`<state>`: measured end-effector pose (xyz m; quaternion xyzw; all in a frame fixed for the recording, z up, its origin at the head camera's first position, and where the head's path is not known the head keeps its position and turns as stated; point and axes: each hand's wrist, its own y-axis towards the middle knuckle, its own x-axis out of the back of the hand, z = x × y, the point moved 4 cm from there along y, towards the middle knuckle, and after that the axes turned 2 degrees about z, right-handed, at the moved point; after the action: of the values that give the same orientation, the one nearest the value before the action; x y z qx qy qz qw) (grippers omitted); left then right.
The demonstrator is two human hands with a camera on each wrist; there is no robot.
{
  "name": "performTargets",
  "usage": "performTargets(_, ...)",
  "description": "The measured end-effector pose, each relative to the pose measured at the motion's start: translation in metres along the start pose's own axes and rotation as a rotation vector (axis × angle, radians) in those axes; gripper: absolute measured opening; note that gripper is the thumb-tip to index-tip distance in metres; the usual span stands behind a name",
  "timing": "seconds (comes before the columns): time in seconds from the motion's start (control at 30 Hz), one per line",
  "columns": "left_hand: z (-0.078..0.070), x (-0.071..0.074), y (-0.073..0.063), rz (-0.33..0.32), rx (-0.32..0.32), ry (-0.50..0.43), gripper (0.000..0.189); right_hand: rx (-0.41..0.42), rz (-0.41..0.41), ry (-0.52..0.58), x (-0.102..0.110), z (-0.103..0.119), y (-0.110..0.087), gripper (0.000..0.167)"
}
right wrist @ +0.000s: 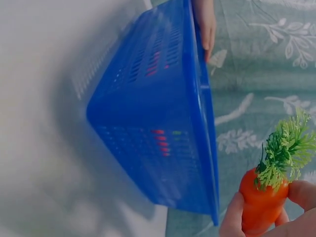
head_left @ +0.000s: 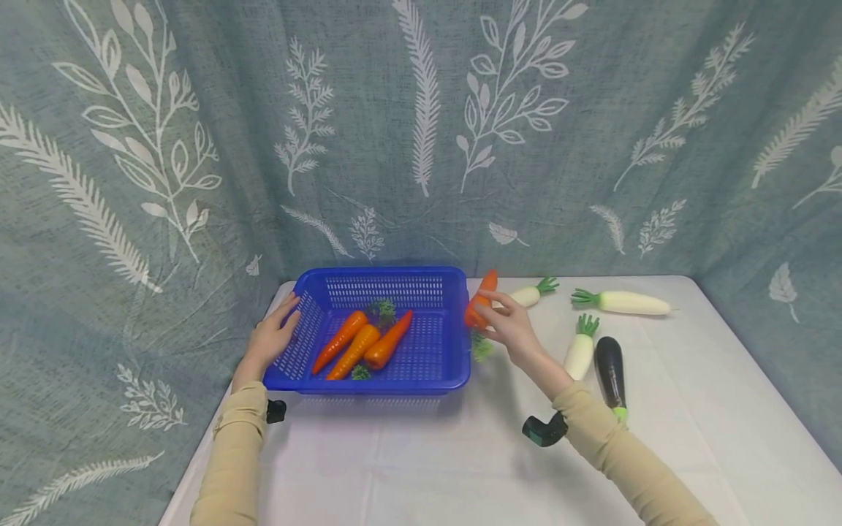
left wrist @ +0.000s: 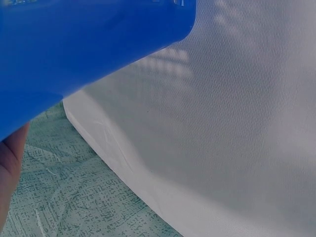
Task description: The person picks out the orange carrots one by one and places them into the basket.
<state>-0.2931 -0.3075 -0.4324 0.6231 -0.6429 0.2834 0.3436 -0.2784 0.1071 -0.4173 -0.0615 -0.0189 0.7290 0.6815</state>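
Observation:
A blue plastic basket [head_left: 368, 385] holds several orange carrots [head_left: 389, 340] with green tops. My left hand [head_left: 271, 337] rests on its left rim, fingers fairly straight over the edge. In the left wrist view only part of that hand [left wrist: 9, 165] shows, beside the blue basket wall [left wrist: 89, 44]. Just outside the right rim, my right hand [head_left: 509, 325] pinches another carrot [head_left: 485, 292], its tip up and leafy top down. The right wrist view has this carrot [right wrist: 261, 205] between thumb and fingers, its green leaves clear of the basket side [right wrist: 143, 108].
Right of the basket lie white radishes [head_left: 634, 302] with green tops, one partly behind my right hand and another [head_left: 579, 356] beside my forearm. A dark eggplant [head_left: 611, 372] lies next to it. A patterned curtain [head_left: 368, 146] hangs behind the white table [head_left: 395, 467].

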Motion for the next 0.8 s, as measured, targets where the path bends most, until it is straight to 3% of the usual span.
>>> performTargets(0.8, -0.001, -0.001, 0.0, 0.012, 0.015, -0.002, 0.051, 0.017, 0.06, 0.012, -0.04, 0.001, -0.004, 0.04)
